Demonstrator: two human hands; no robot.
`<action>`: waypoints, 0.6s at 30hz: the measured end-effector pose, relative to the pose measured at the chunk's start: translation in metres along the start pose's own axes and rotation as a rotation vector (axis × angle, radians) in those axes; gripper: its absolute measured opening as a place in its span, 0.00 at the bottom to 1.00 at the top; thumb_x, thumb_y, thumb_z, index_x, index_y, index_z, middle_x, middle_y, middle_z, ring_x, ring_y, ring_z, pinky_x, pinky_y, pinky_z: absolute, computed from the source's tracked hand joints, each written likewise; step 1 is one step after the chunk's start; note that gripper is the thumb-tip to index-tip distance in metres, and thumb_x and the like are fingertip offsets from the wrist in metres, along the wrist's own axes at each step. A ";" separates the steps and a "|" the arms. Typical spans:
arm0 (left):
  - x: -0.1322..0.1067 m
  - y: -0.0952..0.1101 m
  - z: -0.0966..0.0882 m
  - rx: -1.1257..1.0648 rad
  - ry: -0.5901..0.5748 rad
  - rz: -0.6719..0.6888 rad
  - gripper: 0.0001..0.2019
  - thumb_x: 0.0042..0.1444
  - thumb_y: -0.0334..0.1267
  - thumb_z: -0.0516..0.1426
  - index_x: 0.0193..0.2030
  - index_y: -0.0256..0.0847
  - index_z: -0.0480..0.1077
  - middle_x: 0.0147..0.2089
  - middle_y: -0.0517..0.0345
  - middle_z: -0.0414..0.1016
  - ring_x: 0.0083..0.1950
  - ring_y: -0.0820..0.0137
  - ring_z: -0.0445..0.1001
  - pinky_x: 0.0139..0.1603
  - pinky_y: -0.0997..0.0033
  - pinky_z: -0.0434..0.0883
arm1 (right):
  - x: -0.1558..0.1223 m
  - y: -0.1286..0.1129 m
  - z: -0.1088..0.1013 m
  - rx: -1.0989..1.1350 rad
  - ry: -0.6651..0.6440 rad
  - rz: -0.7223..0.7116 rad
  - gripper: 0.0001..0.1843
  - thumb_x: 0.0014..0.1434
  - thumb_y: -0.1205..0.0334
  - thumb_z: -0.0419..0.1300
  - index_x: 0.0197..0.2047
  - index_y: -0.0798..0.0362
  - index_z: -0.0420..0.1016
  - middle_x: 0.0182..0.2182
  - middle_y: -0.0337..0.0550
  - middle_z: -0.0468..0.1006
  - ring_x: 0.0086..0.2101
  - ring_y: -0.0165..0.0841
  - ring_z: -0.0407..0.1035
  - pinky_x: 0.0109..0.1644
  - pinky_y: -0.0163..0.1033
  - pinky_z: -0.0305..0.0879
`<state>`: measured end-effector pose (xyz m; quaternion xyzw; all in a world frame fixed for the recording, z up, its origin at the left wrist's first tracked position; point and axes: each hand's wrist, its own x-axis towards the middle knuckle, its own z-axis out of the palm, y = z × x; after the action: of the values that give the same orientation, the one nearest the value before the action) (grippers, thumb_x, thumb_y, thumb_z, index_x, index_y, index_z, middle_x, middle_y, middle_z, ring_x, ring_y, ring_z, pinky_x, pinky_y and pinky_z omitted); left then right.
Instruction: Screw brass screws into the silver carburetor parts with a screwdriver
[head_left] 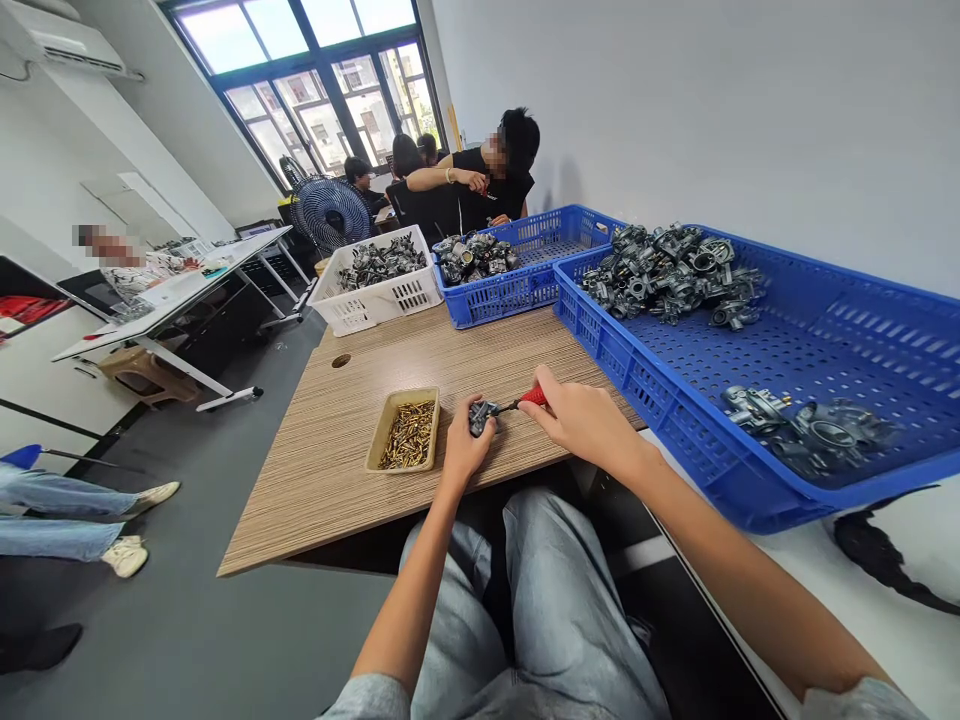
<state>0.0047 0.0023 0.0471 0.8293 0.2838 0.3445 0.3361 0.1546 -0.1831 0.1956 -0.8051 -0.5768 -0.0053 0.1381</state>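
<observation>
My left hand (465, 447) is closed around a small grey metal part (481, 415) and holds it on the wooden table (337, 470) near the front edge. My right hand (581, 415) grips a red-handled screwdriver (531, 398) whose tip meets the part. Just left of my hands sits a small tan tray (390, 420) holding several brass screws.
A large blue crate (675, 440) with several metal parts lies at my right. A second blue crate (517, 290) and a white basket (375, 300) of parts stand at the far end. A person sits behind them, others beyond, a fan (328, 212) nearby. Someone's legs (67, 510) are at left.
</observation>
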 end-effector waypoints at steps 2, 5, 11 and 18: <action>0.000 0.000 0.000 -0.001 0.000 0.005 0.22 0.65 0.39 0.60 0.65 0.45 0.68 0.61 0.49 0.79 0.60 0.61 0.78 0.66 0.58 0.72 | -0.002 0.003 0.000 0.116 -0.003 -0.055 0.12 0.78 0.53 0.52 0.59 0.49 0.62 0.45 0.46 0.86 0.44 0.44 0.82 0.41 0.39 0.62; 0.000 0.001 -0.001 -0.001 0.002 0.007 0.22 0.65 0.38 0.60 0.65 0.44 0.68 0.61 0.49 0.79 0.61 0.61 0.78 0.67 0.57 0.71 | -0.003 0.004 -0.001 0.188 -0.024 -0.093 0.11 0.77 0.59 0.52 0.60 0.48 0.61 0.48 0.44 0.85 0.46 0.42 0.82 0.43 0.39 0.63; 0.000 0.003 -0.001 -0.003 0.000 0.003 0.22 0.64 0.38 0.61 0.64 0.45 0.68 0.60 0.50 0.80 0.59 0.61 0.79 0.65 0.58 0.73 | 0.001 -0.003 -0.002 -0.054 -0.040 0.052 0.19 0.79 0.46 0.48 0.59 0.53 0.63 0.41 0.54 0.85 0.43 0.50 0.82 0.41 0.43 0.65; 0.000 0.001 -0.001 -0.004 0.000 0.002 0.22 0.65 0.40 0.61 0.64 0.44 0.68 0.60 0.49 0.80 0.59 0.61 0.79 0.64 0.59 0.72 | 0.000 0.002 0.001 0.102 -0.014 -0.012 0.15 0.78 0.50 0.52 0.58 0.50 0.62 0.44 0.48 0.86 0.44 0.45 0.82 0.42 0.40 0.65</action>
<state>0.0045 0.0024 0.0484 0.8289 0.2820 0.3457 0.3375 0.1564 -0.1835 0.1942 -0.7937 -0.5819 0.0289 0.1747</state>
